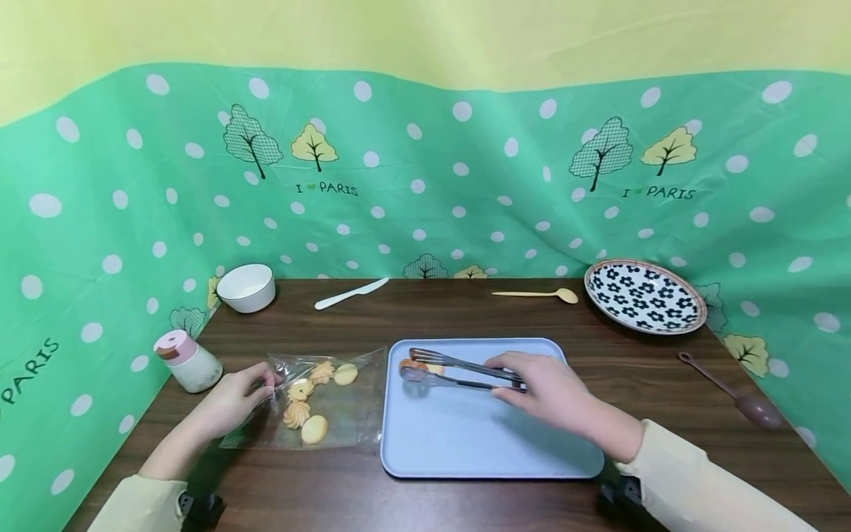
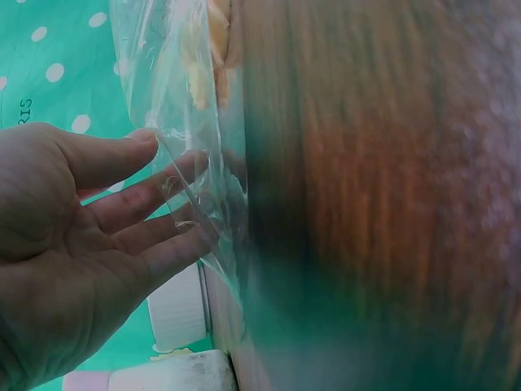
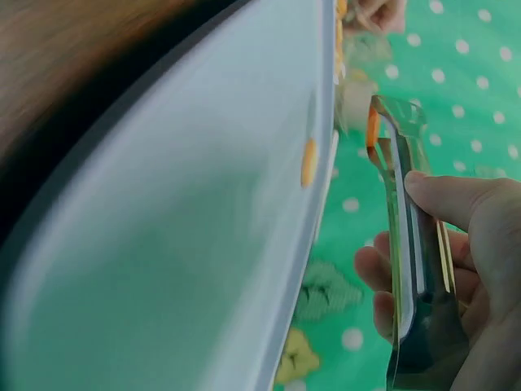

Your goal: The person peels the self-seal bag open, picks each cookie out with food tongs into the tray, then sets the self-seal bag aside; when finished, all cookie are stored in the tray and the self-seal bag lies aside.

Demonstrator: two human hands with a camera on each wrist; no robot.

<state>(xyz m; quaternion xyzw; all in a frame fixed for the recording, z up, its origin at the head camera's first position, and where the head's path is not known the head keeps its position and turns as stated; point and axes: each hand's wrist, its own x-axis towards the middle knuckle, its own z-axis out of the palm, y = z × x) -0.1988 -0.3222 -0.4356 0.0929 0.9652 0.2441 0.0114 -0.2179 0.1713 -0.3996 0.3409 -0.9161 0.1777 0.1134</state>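
Note:
My left hand [image 1: 236, 399] holds the near-left edge of a clear plastic bag [image 1: 359, 414] between thumb and fingers; in the left wrist view the film [image 2: 220, 175] passes in front of the fingertips. Several cookies [image 1: 315, 429], round and swirled, lie inside the bag. With thumb and fingers, my right hand [image 1: 552, 391] grips a pair of metal tongs [image 1: 465, 364] above the light blue tray [image 1: 479, 451]. Between the tongs' tips is an orange-brown cookie [image 3: 373, 128], raised over the tray. One pale cookie [image 3: 308, 163] rests on the tray, partly behind the tongs in the head view.
A white bowl [image 1: 247, 290] and a pink-lidded jar [image 1: 189, 362] stand at left. Along the back lie a white knife [image 1: 351, 293] and a wooden spoon [image 1: 538, 294]. A flower-patterned plate [image 1: 645, 295] and a brown spoon [image 1: 731, 391] are at right. A green curtain [image 1: 425, 185] hangs behind.

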